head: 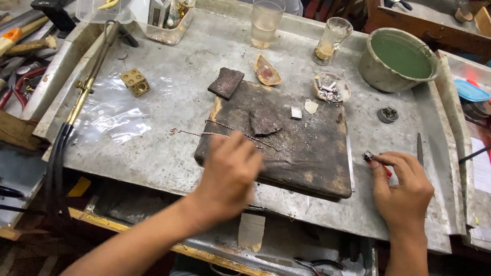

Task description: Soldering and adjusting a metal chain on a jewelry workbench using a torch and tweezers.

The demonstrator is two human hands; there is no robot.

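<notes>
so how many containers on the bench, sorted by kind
Drinking glasses: 2
Metal pot with green liquid: 1
Small dish of stubs: 1
Clear plastic trays: 2
Total: 6

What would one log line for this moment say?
left hand: over charred board, at twisted wire | right hand: holds small red lighter | beside: metal bowl

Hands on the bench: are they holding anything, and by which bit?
The right hand pinches a small red lighter by its body, metal top poking out. The left hand is over the charred board; its grip cannot be told.
</notes>
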